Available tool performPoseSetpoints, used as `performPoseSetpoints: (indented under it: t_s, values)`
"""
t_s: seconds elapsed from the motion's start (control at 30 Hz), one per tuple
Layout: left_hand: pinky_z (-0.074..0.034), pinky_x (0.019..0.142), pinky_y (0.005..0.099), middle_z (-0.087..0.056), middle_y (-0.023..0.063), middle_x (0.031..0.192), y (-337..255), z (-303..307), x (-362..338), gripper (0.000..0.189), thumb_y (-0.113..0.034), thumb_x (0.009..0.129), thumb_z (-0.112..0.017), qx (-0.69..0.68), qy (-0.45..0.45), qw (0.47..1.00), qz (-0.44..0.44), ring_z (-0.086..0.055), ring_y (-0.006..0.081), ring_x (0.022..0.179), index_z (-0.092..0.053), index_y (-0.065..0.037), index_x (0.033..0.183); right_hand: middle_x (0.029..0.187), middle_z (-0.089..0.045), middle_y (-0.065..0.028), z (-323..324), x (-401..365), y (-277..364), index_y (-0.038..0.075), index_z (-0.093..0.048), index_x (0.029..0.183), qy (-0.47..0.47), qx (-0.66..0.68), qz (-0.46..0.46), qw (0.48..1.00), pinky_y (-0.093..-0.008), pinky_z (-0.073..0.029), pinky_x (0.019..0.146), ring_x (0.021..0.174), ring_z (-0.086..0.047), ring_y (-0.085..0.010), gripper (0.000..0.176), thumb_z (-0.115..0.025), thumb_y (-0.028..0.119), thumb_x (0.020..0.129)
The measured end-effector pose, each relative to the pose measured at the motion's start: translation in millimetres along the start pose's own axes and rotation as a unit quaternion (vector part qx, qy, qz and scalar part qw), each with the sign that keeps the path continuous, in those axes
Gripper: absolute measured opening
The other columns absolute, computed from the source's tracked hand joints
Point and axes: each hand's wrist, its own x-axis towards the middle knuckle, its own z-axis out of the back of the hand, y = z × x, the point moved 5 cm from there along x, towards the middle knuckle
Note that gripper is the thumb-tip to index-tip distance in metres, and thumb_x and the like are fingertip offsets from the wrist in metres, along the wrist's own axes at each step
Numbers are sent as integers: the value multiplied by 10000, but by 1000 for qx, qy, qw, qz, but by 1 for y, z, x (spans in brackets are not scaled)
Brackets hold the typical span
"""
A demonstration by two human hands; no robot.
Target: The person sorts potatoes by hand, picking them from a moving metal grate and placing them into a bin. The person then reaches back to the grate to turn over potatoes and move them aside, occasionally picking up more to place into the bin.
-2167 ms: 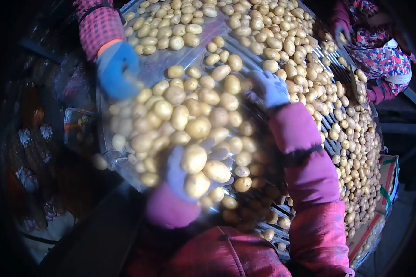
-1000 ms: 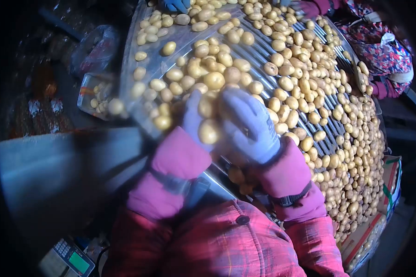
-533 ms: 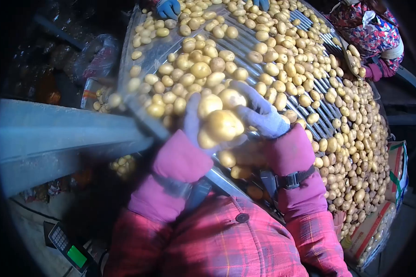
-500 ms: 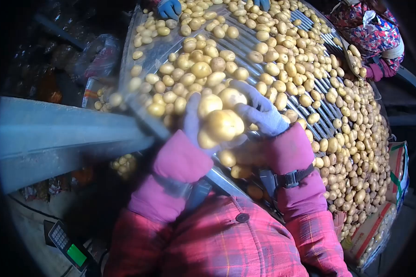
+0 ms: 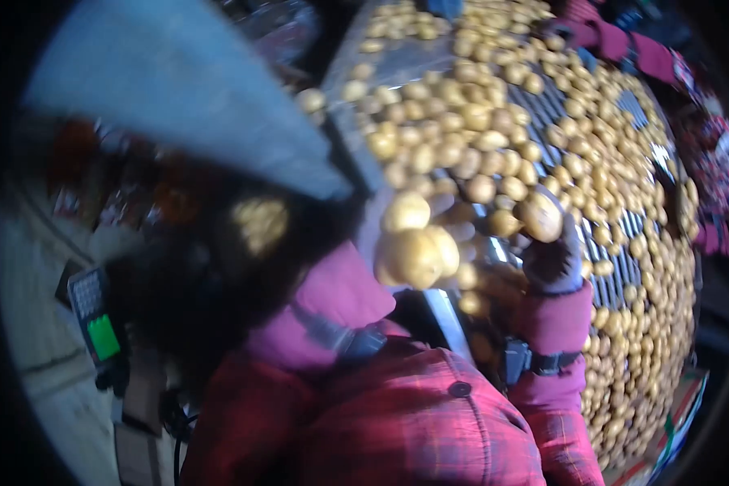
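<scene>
My left hand (image 5: 373,235), in a pale glove, is closed around several large potatoes (image 5: 415,257) cradled against the palm. To its right, my right hand (image 5: 560,257), also gloved, grips a single potato (image 5: 540,217) in its fingers. Both hands are over the near edge of a slatted metal table (image 5: 535,109). Beyond them lies a heap of loose potatoes (image 5: 462,121) spread across the slats. Motion blur smears the left fingers, which the potatoes partly hide.
A blue-grey metal beam (image 5: 186,105) juts in from the left. A keypad device with a green screen (image 5: 93,316) is at lower left. At the top right, another person's pink sleeve (image 5: 624,49) reaches over the table. A printed box (image 5: 684,409) stands at lower right.
The view has swung, so the table appears further right. My hands, formerly close together around the potatoes, are now apart; the right holds one potato and the left keeps several.
</scene>
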Motion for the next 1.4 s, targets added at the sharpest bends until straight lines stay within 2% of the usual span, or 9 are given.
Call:
performPoseSetpoints:
  t_s: [0.13, 0.27, 0.37, 0.4, 0.47, 0.57, 0.87, 1.13, 1.4]
  values:
    - [-393, 865, 681, -361, 273, 1376, -2, 79, -66, 821, -724, 779, -447, -236, 161, 958, -5, -370, 523, 1219, -387, -151, 1364, 1152, -582, -110, -14, -16, -24, 41, -441, 1301, -141, -64, -42, 987, -332, -512, 797, 1021, -582, -213, 530, -487, 397, 911]
    - [-481, 793, 599, -444, 189, 1322, -23, 175, -127, 735, -685, 799, -462, -177, -118, 964, -158, -494, 429, 1141, -411, -197, 1346, 1081, -591, -78, 27, -21, -44, 44, -477, 1248, -116, -479, 11, 870, -342, -480, 829, 971, -577, -192, 504, -509, 395, 886]
    - [-505, 786, 521, -489, 143, 1236, -41, 270, -150, 576, -568, 845, -514, 13, -312, 908, -278, -563, 357, 1020, -442, -222, 1300, 1055, -598, -82, -23, -15, -52, 32, -494, 1222, -90, -193, -74, 974, -316, -488, 787, 919, -585, -183, 421, -603, 189, 847]
    - [-498, 793, 500, -479, 97, 1245, -46, 250, -164, 488, -450, 890, -520, 448, -335, 760, -331, -554, 302, 1025, -437, -209, 1306, 1038, -604, -82, -30, -13, -61, 28, -490, 1227, -87, -4, -124, 988, -299, -495, 765, 903, -587, -180, 426, -627, 78, 827]
    - [-492, 796, 477, -458, 52, 1280, -47, 275, -167, 442, -377, 911, -521, 164, -390, 886, -192, -536, 257, 1049, -439, -200, 1307, 997, -610, -95, -23, -11, -67, 16, -480, 1237, -91, -72, -128, 985, -285, -506, 722, 881, -593, -179, 437, -630, 95, 834]
    - [-503, 795, 414, -506, 57, 1238, -45, 268, -188, 480, -421, 911, -511, 252, -370, 873, -194, -554, 259, 1040, -440, -181, 1322, 958, -608, -122, -42, -8, -76, -22, -466, 1237, 28, -414, -101, 904, -291, -509, 675, 816, -600, -186, 642, -555, 479, 844]
    - [-526, 722, 404, -579, 131, 1157, 4, 145, -129, 488, -462, 936, -445, -90, 66, 988, -103, -635, 323, 935, -450, -128, 1292, 1157, -567, -89, -120, 1, -150, -19, -401, 1330, 217, -382, -178, 881, -248, -422, 891, 1023, -537, -131, 451, -520, 115, 916]
    - [-467, 550, 302, -606, 126, 908, -79, 179, -132, 330, -340, 872, -573, -28, -290, 929, -229, -562, 214, 645, -545, -87, 1080, 842, -551, 19, -67, 10, -102, -50, -490, 1237, 79, -496, -116, 857, -201, -408, 724, 773, -486, -54, 393, -480, 213, 945]
    - [-512, 694, 328, -597, 138, 962, -144, 72, -71, 326, -257, 911, -490, 69, -254, 930, -256, -592, 249, 796, -516, -23, 1137, 1061, -613, -162, -61, -31, -62, 4, -532, 1197, 30, -540, -39, 840, -338, -447, 876, 1007, -585, -261, 384, -519, 264, 914]
